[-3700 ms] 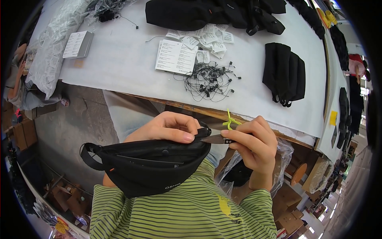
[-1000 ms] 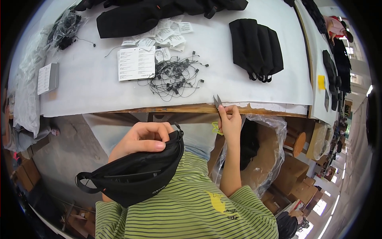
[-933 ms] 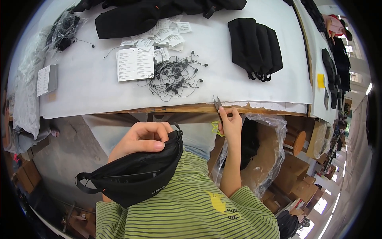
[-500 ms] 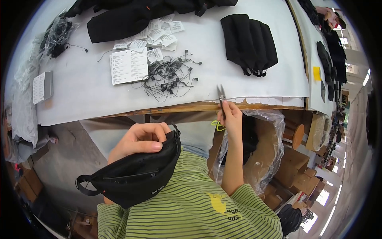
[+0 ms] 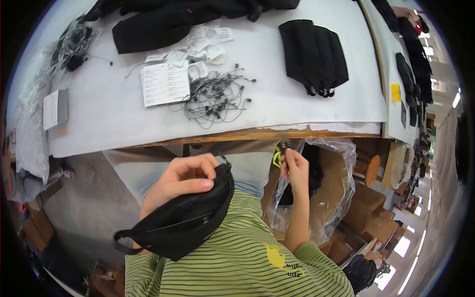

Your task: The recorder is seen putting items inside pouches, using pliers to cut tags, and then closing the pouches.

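Observation:
A black zippered waist bag (image 5: 190, 225) rests against my body, its strap loop hanging at the lower left. My left hand (image 5: 190, 175) pinches the bag's upper edge near its right end, thumb in front and fingers curled behind. To the right, apart from the bag, my right hand (image 5: 295, 166) is closed around small thread snips (image 5: 285, 145) just below the table edge. Motion blurs their blades. A yellow-green cord (image 5: 276, 156) hangs at the snips.
On the white table (image 5: 123, 116) lie a heap of black tag strings (image 5: 215, 99), a stack of printed cards (image 5: 166, 84), loose white labels (image 5: 203, 44) and folded black bags (image 5: 314, 57). A plastic-lined carton (image 5: 334, 193) stands below the table at right.
My right hand has drawn back from the tabletop toward me, and the snips have dropped below the table edge. My left hand and the waist bag have shifted slightly right.

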A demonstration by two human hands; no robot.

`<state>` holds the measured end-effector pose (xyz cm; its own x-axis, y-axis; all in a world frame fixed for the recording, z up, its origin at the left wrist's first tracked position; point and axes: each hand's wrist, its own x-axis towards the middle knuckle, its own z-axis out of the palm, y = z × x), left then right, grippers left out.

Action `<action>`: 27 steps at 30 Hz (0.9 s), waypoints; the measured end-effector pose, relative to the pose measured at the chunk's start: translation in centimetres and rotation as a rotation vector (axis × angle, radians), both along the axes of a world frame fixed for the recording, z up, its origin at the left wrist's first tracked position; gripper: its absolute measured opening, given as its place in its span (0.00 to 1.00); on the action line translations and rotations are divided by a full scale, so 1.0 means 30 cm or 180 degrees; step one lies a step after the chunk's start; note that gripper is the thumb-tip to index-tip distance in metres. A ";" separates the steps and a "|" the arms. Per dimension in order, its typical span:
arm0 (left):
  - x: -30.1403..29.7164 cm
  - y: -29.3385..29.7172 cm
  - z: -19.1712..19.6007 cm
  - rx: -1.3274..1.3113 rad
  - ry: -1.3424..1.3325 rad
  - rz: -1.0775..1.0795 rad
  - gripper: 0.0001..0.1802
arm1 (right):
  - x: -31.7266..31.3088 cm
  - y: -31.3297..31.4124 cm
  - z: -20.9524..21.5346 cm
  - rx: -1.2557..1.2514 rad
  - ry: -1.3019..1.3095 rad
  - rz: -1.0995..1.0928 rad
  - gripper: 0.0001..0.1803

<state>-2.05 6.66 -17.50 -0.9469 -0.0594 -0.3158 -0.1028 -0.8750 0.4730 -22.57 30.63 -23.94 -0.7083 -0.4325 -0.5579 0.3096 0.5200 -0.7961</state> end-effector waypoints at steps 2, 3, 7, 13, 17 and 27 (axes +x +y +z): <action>-0.014 -0.003 0.002 -0.0753 -0.0051 0.0206 0.05 | 0.010 -0.017 0.053 -0.0472 0.0245 -0.0193 0.16; -0.017 -0.012 0.000 -0.1088 0.0015 0.0225 0.05 | 0.008 -0.037 0.084 -0.0662 0.0298 -0.0006 0.14; -0.012 -0.003 0.003 -0.1773 0.0115 0.0334 0.04 | 0.073 -0.163 0.209 -0.1048 0.0164 0.0352 0.12; -0.004 0.014 0.025 -0.2259 0.0065 0.0411 0.05 | 0.173 -0.262 0.307 -0.1508 0.0561 0.0927 0.18; 0.004 0.022 0.020 -0.2355 0.0059 0.0463 0.06 | 0.158 -0.295 0.315 -0.1622 0.1075 0.1167 0.25; -0.011 0.037 0.027 -0.2543 0.0010 0.0365 0.07 | 0.175 -0.314 0.308 -0.1088 0.0779 0.1298 0.26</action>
